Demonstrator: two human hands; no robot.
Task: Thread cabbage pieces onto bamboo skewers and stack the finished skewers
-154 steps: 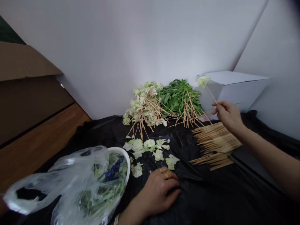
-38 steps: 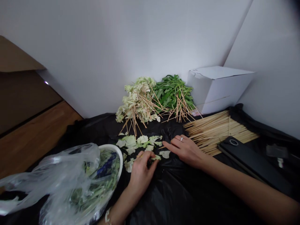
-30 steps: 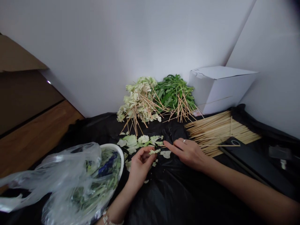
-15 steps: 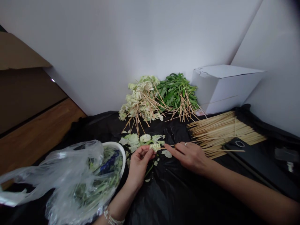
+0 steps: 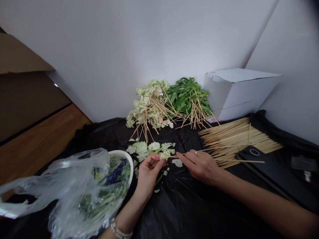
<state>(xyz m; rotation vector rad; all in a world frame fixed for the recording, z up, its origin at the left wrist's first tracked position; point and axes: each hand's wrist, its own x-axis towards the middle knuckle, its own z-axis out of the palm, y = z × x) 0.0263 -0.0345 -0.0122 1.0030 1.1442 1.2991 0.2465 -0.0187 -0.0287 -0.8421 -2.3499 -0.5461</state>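
Observation:
Between thumb and fingers, my left hand (image 5: 149,172) pinches a small folded bunch of pale cabbage leaf (image 5: 164,155). A thin wooden skewer (image 5: 172,156) runs from that bunch toward my right hand (image 5: 199,166), which is closed around it with the index finger stretched along it. How far the skewer goes into the leaf is hidden. Just beyond my left hand, loose cabbage leaves (image 5: 142,148) lie on the black plastic sheet (image 5: 174,212). Farther back are a pile of skewered cabbage (image 5: 147,103) and a pile of skewered leafy greens (image 5: 185,91).
Bare skewers (image 5: 229,137) lie in a spread bundle at right, beside a dark phone (image 5: 269,176). A white box (image 5: 239,93) stands behind them. At left, a clear plastic bag (image 5: 72,179) partly covers a white bowl (image 5: 130,166) of greens. A cardboard box (image 5: 27,96) stands far left.
Both hands stay nearly in place. My right hand has shifted very slightly right, and the leaf bunch at my left fingertips has turned a little.

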